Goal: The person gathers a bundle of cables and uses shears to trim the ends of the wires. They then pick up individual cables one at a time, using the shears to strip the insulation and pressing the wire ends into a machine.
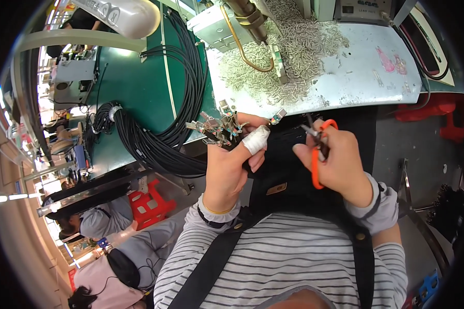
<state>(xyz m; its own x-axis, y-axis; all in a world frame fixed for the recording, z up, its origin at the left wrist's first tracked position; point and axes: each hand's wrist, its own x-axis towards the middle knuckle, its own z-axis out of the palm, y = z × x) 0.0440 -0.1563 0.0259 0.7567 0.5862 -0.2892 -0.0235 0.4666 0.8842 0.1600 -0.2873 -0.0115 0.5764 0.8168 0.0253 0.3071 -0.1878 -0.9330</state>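
Observation:
My left hand (pixel 226 172) is closed round a bunch of cable ends, and their small metal plug connectors (pixel 217 127) with green parts fan out above the fingers. White tape wraps its thumb (pixel 256 140). One single connector (pixel 279 116) sticks out past the thumb tip, toward the right. My right hand (pixel 344 167) grips orange-handled scissors (pixel 315 170), their metal blades pointing up and left. Some air separates the blades from the single connector. The fingers hide much of the cables and the scissors' pivot.
A pale work plate (pixel 355 77) carries a heap of small metal pieces (pixel 288 62) beneath a machine head (pixel 250 18) with a copper tube. Coiled black cables (pixel 154 149) lie on the green table (pixel 131 77) at left. Red stools (pixel 152 203) and other people are beyond.

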